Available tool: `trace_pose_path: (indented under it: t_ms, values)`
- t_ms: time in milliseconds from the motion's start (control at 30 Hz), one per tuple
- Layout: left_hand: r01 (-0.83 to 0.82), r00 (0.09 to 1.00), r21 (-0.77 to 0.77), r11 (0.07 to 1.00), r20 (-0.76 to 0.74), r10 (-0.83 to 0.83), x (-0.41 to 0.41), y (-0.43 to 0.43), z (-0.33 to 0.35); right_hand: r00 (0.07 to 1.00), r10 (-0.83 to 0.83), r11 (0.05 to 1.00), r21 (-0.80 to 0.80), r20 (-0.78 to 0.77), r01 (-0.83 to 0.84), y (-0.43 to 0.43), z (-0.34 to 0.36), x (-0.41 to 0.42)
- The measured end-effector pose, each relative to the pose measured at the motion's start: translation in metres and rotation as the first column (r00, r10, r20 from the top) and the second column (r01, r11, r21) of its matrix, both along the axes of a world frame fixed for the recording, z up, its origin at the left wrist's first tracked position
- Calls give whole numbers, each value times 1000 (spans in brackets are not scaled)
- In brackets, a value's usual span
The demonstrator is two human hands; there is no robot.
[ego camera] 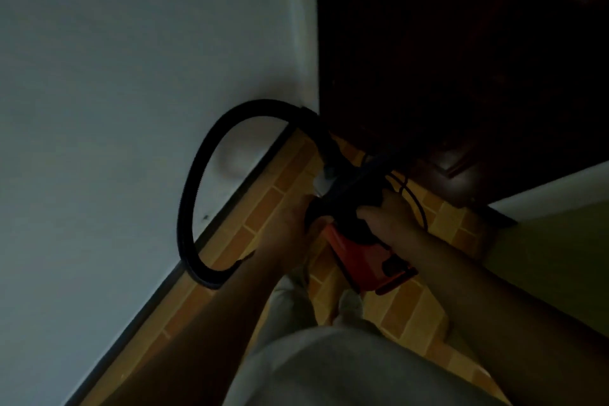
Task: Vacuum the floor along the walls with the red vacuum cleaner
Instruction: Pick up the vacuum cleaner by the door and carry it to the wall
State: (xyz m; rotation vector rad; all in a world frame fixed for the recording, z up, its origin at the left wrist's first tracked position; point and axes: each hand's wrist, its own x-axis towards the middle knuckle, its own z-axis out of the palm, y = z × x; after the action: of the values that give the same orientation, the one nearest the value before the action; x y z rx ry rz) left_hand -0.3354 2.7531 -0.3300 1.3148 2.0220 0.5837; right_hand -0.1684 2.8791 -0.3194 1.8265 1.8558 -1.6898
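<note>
Dimly, tiled floor [263, 204] meets white wall [115, 109].

Dim light. Red vacuum [359, 254] held above tiled floor [273, 201], near corner. Right hand [389, 214] grips black handle [349, 198] on top. Left hand [291, 227] against vacuum's left side, fingers blurred. Black hose [194, 181] loops from vacuum's front up along white wall [115, 92], down to baseboard [230, 208]. Dark door [461, 43] ahead. Thin cord [417, 201] just beyond right hand. Grey trousers [329, 366] below.
</note>
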Motion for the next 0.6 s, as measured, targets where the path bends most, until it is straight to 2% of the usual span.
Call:
trace_pose_path:
  t_ms: [133,300,467,600]
  values:
    - [-183,983,13,983,7,183,6,-56,36,987,160,986,54,-23,-159,-27,38,-13]
    - [-423,906,73,903,8,424,3,-129,69,928,371,926,81,-4,-370,-83,80,-47]
    - [-611,791,102,785,69,607,-13,-225,79,816,577,810,104,38,-577,-158,94,-93]
    - [-753,657,135,644,87,749,-25,-321,78,682,725,668,143,96,-730,-234,103,-138]
